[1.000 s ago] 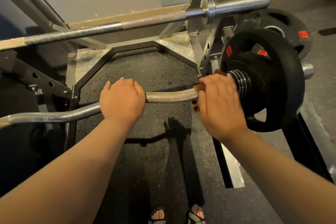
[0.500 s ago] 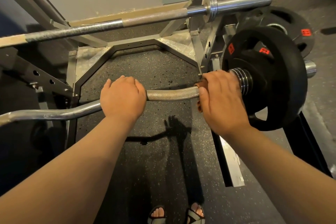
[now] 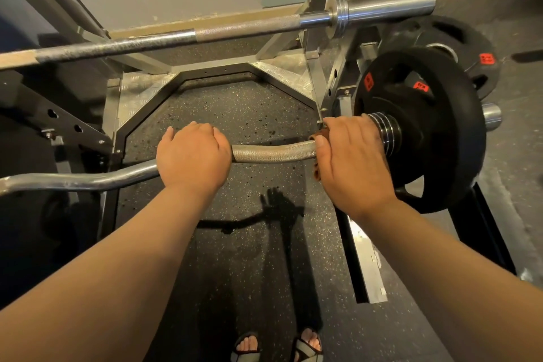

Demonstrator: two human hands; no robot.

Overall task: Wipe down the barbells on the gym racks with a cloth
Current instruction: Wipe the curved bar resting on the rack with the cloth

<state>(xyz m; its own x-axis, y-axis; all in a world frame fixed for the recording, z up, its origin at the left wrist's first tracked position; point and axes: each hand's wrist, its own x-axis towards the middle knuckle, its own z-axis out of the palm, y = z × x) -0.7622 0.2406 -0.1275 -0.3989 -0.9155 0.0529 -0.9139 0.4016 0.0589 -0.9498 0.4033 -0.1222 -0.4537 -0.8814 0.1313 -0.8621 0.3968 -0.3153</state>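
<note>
While the left hand [image 3: 194,156] grips the curved bar [image 3: 273,151], the right hand [image 3: 352,161], curled around the cloth [image 3: 316,173], should twist firmly.

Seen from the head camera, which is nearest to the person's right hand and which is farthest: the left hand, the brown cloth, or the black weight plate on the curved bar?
1. brown cloth: gripped under the right hand, against the curved bar.
2. black weight plate: just to the right, past the ribbed collar.
3. left hand: farther left along the bar.
</note>
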